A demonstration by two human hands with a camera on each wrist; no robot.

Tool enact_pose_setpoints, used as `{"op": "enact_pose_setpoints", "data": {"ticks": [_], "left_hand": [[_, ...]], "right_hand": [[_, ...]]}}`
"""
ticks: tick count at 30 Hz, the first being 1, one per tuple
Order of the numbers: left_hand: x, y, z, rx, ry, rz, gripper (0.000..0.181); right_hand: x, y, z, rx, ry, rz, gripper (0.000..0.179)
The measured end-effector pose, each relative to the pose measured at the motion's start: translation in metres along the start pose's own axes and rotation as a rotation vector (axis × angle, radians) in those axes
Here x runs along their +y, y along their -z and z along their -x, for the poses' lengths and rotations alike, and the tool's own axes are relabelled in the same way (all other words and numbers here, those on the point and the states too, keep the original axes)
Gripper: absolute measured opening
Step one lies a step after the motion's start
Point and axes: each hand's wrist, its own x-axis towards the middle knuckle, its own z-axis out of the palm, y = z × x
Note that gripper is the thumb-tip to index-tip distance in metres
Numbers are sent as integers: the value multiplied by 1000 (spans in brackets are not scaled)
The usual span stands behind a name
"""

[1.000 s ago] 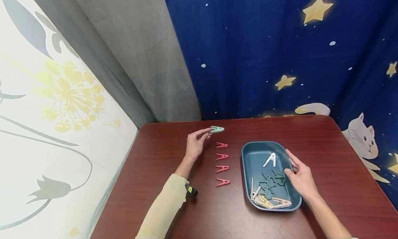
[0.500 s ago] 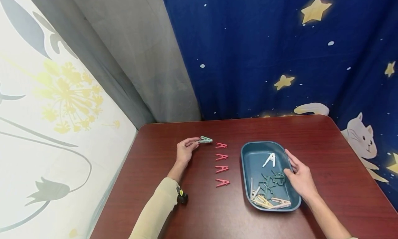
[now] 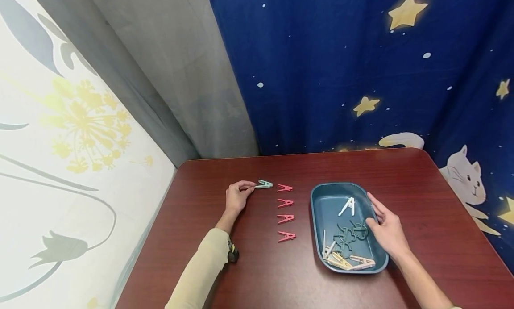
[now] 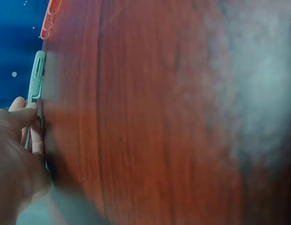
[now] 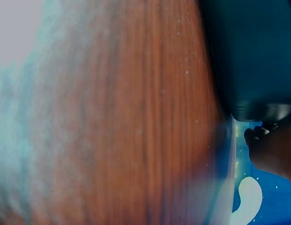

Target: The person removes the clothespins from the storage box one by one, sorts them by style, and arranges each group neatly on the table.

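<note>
My left hand (image 3: 238, 196) pinches one leg of a pale green clothespin (image 3: 264, 184), low over the table and left of the far end of a column of red clothespins (image 3: 285, 203). In the left wrist view, thumb and fingers meet at the rear of the green clothespin (image 4: 37, 75), with a red clothespin (image 4: 50, 19) beyond it. My right hand (image 3: 388, 231) grips the right wall of a blue plastic bin (image 3: 329, 206), thumb over the rim and fingers along the outside. In the right wrist view the hand (image 5: 276, 150) is dark and partly cut off beside the bin (image 5: 253, 56).
Inside the bin lie a white clothespin (image 3: 348, 206), dark green wire-like shapes (image 3: 346, 237) and several cream and yellow clothespins (image 3: 361, 262). The brown table (image 3: 257, 273) ends at curtains behind and a patterned white panel (image 3: 120, 166) on the left.
My left hand has come left and nearer with the green clothespin, from beyond the red column to beside its far end, and lowered it. The right hand stays on the bin.
</note>
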Motion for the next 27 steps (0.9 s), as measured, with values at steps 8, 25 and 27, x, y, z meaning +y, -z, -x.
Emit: {"op": "enact_pose_setpoints", "data": {"ticks": [8, 25, 27], "left_hand": [[-1, 0, -2, 0, -11, -54, 11], [-4, -3, -1, 33, -89, -115, 15], [-4, -1, -2, 42, -97, -119, 21]], "right_hand": [[1, 0, 0, 7, 15, 2, 74], [4, 0, 1, 4, -10, -15, 74], [3, 0, 0, 3, -12, -8, 74]]}}
